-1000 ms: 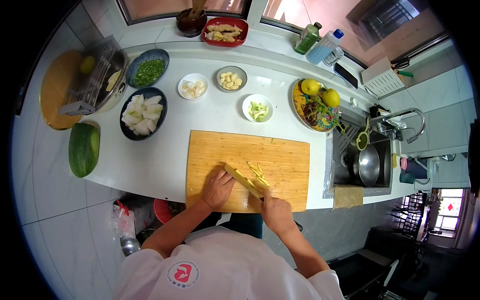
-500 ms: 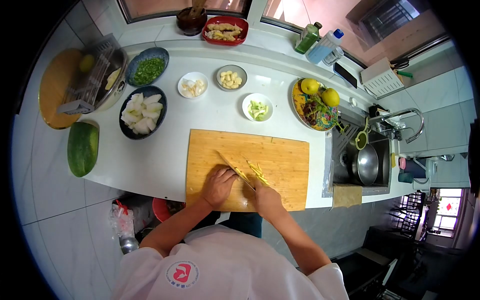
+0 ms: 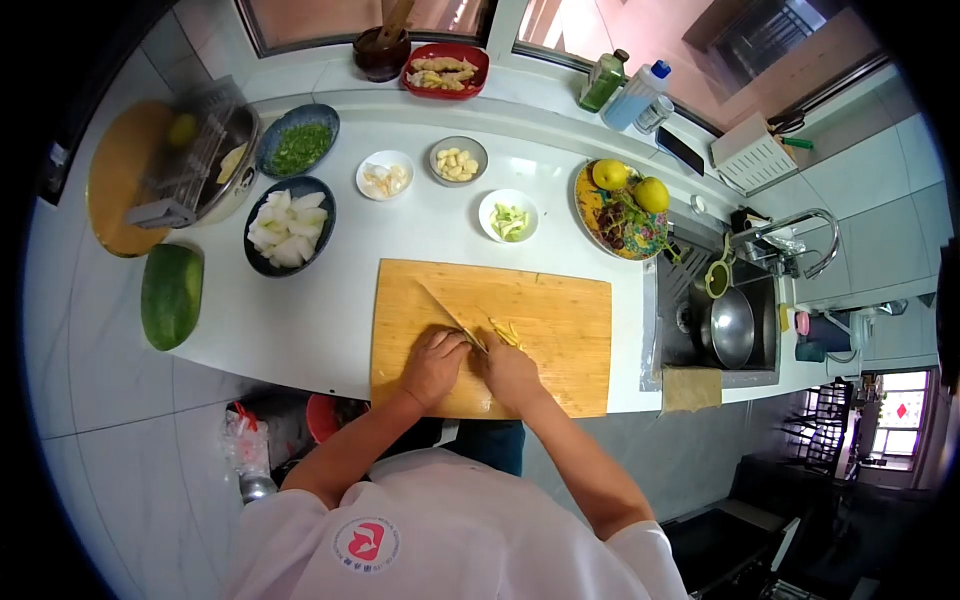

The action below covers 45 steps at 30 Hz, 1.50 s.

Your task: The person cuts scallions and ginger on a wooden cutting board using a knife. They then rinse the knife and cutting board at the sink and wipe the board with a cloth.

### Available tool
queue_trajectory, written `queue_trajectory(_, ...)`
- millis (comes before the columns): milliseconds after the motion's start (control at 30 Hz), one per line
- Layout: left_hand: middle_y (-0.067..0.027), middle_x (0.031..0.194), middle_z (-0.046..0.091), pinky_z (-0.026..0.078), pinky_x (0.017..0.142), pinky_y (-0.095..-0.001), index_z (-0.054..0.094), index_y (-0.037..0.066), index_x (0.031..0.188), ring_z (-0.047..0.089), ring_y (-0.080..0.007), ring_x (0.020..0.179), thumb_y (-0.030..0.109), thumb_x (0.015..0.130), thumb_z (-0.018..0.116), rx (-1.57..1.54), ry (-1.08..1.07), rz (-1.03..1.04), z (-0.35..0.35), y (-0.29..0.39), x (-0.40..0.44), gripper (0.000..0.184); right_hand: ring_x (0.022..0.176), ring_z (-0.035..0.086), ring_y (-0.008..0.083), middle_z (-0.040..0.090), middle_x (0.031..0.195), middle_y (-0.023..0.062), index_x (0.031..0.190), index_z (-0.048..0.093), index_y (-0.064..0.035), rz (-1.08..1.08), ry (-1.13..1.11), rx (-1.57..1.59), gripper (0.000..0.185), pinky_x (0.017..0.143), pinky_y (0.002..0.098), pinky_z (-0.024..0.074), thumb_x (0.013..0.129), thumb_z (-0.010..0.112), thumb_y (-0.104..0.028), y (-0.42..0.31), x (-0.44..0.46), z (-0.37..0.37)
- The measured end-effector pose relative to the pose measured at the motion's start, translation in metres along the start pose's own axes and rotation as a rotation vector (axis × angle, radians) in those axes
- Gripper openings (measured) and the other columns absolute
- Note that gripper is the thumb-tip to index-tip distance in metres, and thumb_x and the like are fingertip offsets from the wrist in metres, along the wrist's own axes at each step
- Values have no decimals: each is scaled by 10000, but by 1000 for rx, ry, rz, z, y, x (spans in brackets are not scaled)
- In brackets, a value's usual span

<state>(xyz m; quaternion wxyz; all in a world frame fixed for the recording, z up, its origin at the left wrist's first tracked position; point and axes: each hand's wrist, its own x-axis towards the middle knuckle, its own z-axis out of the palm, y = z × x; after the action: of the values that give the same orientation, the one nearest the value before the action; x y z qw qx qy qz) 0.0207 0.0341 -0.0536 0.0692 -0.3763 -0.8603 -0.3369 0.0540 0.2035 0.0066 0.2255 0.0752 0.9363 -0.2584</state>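
My right hand (image 3: 512, 378) is closed round the handle of a knife (image 3: 450, 314), whose blade slants up and left over the wooden cutting board (image 3: 560, 330). Beside the blade, my left hand (image 3: 432, 368) has its fingers bent and pressed together at the board; what lies under the fingertips is too small and hidden to name. Thin yellow strips (image 3: 505, 331) lie on the board just above my right hand, on the right side of the knife.
Behind the board stand bowls of green slices (image 3: 509, 222), garlic cloves (image 3: 458, 162) and white chunks (image 3: 288, 229). A fruit plate (image 3: 584, 213) and the sink (image 3: 680, 345) are on the right. A green melon (image 3: 171, 297) lies at the left edge.
My right hand and the knife have moved left, close to my left hand, and the blade stands steeper. My right hand now partly covers the strips. The whole view has shifted slightly.
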Motion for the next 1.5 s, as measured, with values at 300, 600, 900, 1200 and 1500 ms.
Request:
queue_trajectory(300, -81, 1094, 666, 515, 908, -387, 715, 36, 998, 608, -278, 1050, 41, 858, 596, 14, 41, -8, 1, -3, 1, 183, 862, 671, 451, 689, 896, 281, 1135, 573, -28, 19, 113, 26, 294, 785, 535, 525, 965, 569, -268, 19, -22, -14)
queue_trajectory(600, -77, 1104, 666, 522, 911, -379, 718, 34, 1016, 605, -268, 1065, 41, 868, 599, 8, 10, -17, 2, -4, -1, 190, 841, 682, 446, 694, 888, 266, 1225, 520, -20, 19, 31, -43, 343, 752, 543, 540, 902, 577, -121, 10, -53, -19)
queue_trajectory(900, -67, 1125, 662, 517, 918, -387, 710, 44, 1032, 601, -264, 1079, 52, 869, 577, -29, 9, -48, 4, -6, -2, 210, 892, 671, 452, 693, 929, 273, 1283, 507, -42, -48, 43, 32, 375, 781, 525, 529, 928, 565, -147, 2, -25, -10)
queue_trajectory(1200, -51, 1078, 660, 508, 918, -401, 709, 65, 999, 606, -257, 1072, 68, 853, 596, 27, 23, -22, 1, -4, 0, 185, 929, 654, 455, 684, 953, 293, 1225, 557, -36, -100, 59, 229, 359, 797, 523, 511, 969, 565, -287, 13, -3, -13)
queue_trajectory(1500, -88, 1077, 658, 506, 892, -387, 694, 47, 988, 623, -290, 1027, 41, 869, 665, -192, 177, -246, -24, 10, 1, 123, 829, 648, 478, 661, 831, 300, 1069, 574, -15, 79, 136, 116, 317, 747, 540, 507, 986, 588, -321, 26, -58, -15)
